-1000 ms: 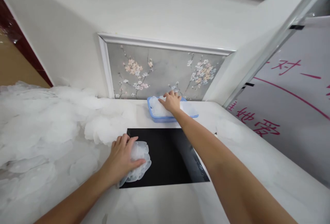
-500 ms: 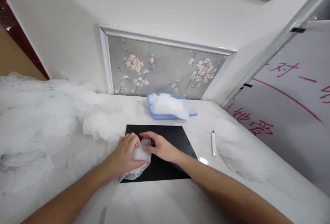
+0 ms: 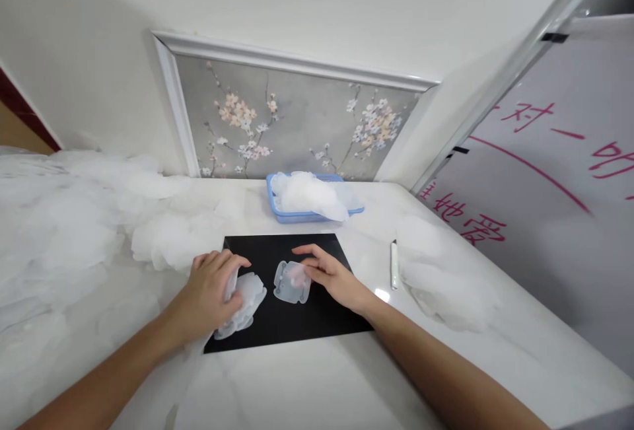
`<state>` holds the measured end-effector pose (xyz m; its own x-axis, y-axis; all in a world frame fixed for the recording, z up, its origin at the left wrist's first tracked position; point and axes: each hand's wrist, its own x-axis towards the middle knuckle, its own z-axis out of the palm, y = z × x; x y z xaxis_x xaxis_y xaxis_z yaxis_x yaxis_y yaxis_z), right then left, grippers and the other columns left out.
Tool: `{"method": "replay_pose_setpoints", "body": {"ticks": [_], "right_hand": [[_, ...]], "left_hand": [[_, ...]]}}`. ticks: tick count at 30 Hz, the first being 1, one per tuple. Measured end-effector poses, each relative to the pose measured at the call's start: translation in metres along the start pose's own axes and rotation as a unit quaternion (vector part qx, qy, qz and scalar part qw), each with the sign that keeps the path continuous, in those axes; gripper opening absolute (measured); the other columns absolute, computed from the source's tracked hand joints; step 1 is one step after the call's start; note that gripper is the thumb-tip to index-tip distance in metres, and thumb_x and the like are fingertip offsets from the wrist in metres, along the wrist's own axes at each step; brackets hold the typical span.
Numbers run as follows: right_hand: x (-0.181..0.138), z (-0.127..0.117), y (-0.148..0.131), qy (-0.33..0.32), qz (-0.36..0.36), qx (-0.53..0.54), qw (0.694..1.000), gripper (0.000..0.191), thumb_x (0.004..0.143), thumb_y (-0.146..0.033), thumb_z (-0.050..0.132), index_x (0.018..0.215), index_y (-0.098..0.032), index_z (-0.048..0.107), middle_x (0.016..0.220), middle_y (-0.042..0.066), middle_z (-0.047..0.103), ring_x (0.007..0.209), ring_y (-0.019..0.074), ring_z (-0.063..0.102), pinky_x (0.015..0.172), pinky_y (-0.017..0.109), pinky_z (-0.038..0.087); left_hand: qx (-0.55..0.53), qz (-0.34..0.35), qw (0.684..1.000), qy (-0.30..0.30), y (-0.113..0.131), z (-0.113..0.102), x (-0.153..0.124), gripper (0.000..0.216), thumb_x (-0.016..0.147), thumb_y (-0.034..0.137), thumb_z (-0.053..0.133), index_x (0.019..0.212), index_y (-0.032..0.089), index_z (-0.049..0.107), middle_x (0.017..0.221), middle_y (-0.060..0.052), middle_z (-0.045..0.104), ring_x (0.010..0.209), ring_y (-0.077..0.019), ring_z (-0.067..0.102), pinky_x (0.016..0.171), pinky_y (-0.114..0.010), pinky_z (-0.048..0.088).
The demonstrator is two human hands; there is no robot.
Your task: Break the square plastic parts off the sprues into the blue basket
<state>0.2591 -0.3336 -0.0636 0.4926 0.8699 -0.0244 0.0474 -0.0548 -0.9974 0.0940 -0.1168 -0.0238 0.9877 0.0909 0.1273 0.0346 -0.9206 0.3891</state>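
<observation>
My left hand [image 3: 211,298] is curled around a stack of thin, translucent white plastic pieces [image 3: 250,298] over the left part of a black mat [image 3: 317,324]. Between the thumb and fingers of my right hand [image 3: 331,278] is a single translucent plastic piece [image 3: 291,283], roughly square with rounded, notched edges. It sits over the middle of the mat, apart from the stack. Part of the stack is covered by my left fingers.
A large heap of similar white pieces [image 3: 74,218] spreads over the table's left side. Behind the mat stands a blue basket [image 3: 312,218] with more pieces. On the right lie a white-handled cutter [image 3: 394,265] and a clear plastic bag [image 3: 440,294]. A flowered panel [image 3: 297,113] backs the table.
My right hand has drawn one piece away from the stack to the right. My left hand still grips the rest. The view has shifted slightly, moving the scene left.
</observation>
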Motion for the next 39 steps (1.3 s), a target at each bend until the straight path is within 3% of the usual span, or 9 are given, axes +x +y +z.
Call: {"method": "replay_pose_setpoints", "body": {"ticks": [9,14,18,21,26,29,31,35,39], "right_hand": [[0.000,-0.002,0.004,-0.005,-0.030,-0.015,0.999,0.031,0.095,-0.035,0.045,0.124,-0.024,0.045,0.097,0.002,0.066,0.086,0.0176,0.059,0.082,0.034,0.043],[-0.001,-0.001,0.003,-0.006,-0.033,0.002,0.999,0.030,0.095,-0.031,0.043,0.124,-0.024,0.047,0.096,0.002,0.066,0.084,0.0173,0.059,0.081,0.034,0.043],[-0.002,-0.001,0.004,-0.004,-0.034,0.010,0.999,0.030,0.095,-0.028,0.041,0.125,-0.023,0.046,0.096,0.002,0.066,0.085,0.0171,0.059,0.083,0.035,0.044],[-0.002,-0.003,0.007,-0.013,-0.047,0.006,0.999,0.033,0.093,-0.022,0.041,0.126,-0.023,0.046,0.098,0.002,0.066,0.087,0.0169,0.060,0.085,0.036,0.044],[-0.003,-0.003,0.006,-0.066,-0.089,-0.060,0.992,0.048,0.086,-0.012,0.048,0.131,-0.028,0.045,0.124,0.007,0.057,0.100,0.0189,0.061,0.087,0.038,0.047],[-0.005,0.001,-0.002,-0.029,-0.102,-0.169,0.980,0.020,0.085,-0.021,0.060,0.104,-0.026,0.066,0.134,0.009,0.051,0.108,0.0239,0.057,0.092,0.043,0.045],[-0.007,0.006,-0.009,0.021,-0.104,-0.162,0.981,0.005,0.084,-0.028,0.065,0.085,-0.024,0.068,0.135,0.008,0.052,0.122,0.0281,0.049,0.101,0.048,0.038],[-0.010,0.016,-0.015,0.066,-0.016,0.133,0.989,0.023,0.085,-0.042,0.065,0.079,-0.022,0.057,0.111,0.008,0.068,0.111,0.0277,0.059,0.096,0.048,0.043],[-0.007,0.017,-0.012,0.034,0.083,0.342,0.935,0.026,0.077,-0.036,0.073,0.095,-0.021,0.060,0.095,0.004,0.068,0.090,0.0215,0.066,0.087,0.040,0.049]], "left_hand": [[0.066,0.155,0.985,0.033,0.003,0.009,-0.001,0.030,0.088,0.014,0.038,0.101,0.023,0.063,0.107,-0.005,0.064,0.100,-0.0233,0.057,0.097,-0.045,0.036],[0.173,0.105,0.979,-0.012,0.026,0.004,-0.008,0.040,0.077,0.052,0.064,0.099,0.018,0.065,0.093,-0.009,0.064,0.089,-0.0303,0.057,0.087,-0.051,0.039],[0.202,0.087,0.975,-0.011,0.028,0.006,-0.011,0.030,0.084,0.028,0.055,0.110,0.018,0.064,0.091,-0.009,0.064,0.085,-0.0280,0.059,0.080,-0.046,0.042],[0.153,0.082,0.985,0.014,0.023,0.008,-0.011,0.033,0.084,0.016,0.045,0.110,0.020,0.064,0.090,-0.007,0.066,0.083,-0.0256,0.061,0.079,-0.044,0.044],[-0.100,-0.014,0.991,0.085,0.021,0.007,-0.007,0.023,0.092,0.034,0.045,0.087,0.021,0.064,0.120,-0.008,0.062,0.105,-0.0249,0.061,0.083,-0.035,0.051],[-0.317,-0.121,0.938,0.062,0.025,0.004,-0.005,0.023,0.090,0.043,0.050,0.097,0.023,0.059,0.130,-0.008,0.059,0.110,-0.0273,0.060,0.083,-0.036,0.052],[-0.470,-0.181,0.863,0.045,0.027,0.003,-0.004,0.024,0.090,0.045,0.052,0.102,0.025,0.055,0.131,-0.008,0.060,0.108,-0.0278,0.062,0.083,-0.039,0.053],[-0.681,-0.247,0.689,0.027,0.030,0.000,0.001,0.019,0.090,0.033,0.058,0.105,0.024,0.051,0.126,-0.009,0.064,0.111,-0.0290,0.063,0.091,-0.046,0.052],[-0.739,-0.298,0.604,-0.008,0.032,-0.004,0.005,0.034,0.091,0.025,0.056,0.123,0.025,0.046,0.122,-0.012,0.065,0.112,-0.0310,0.063,0.094,-0.056,0.050]]}}
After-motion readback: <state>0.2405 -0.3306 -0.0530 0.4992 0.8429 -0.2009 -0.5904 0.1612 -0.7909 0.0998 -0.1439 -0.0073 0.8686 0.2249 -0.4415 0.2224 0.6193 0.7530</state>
